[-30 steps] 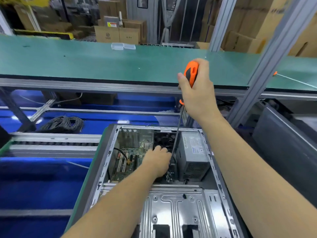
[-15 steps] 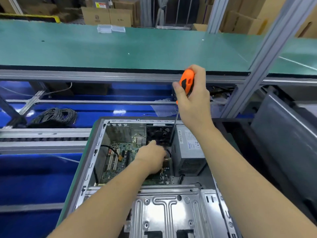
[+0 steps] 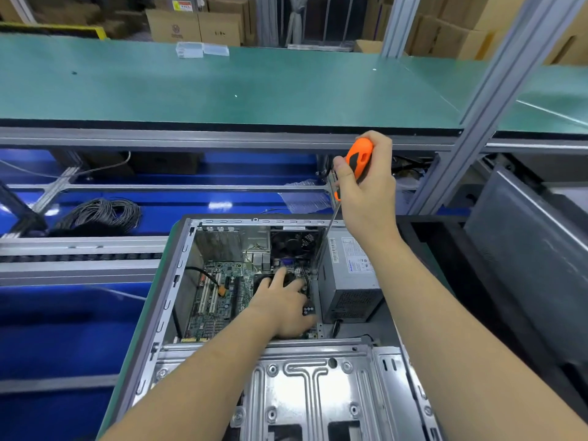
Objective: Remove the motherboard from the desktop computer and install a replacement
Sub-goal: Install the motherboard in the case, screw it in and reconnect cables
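Gripping a screwdriver (image 3: 359,159), right hand (image 3: 366,189) above motherboard (image 3: 222,297).

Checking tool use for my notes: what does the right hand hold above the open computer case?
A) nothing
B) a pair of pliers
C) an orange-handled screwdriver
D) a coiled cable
C: the right hand grips an orange-handled screwdriver, its shaft pointing down into the computer case.

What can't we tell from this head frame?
- Screwdriver tip: lost low beside the power supply; the screw is too small to see.
- Part under the left hand: covered by it.
- Motherboard near edge: hidden behind the drive cage.
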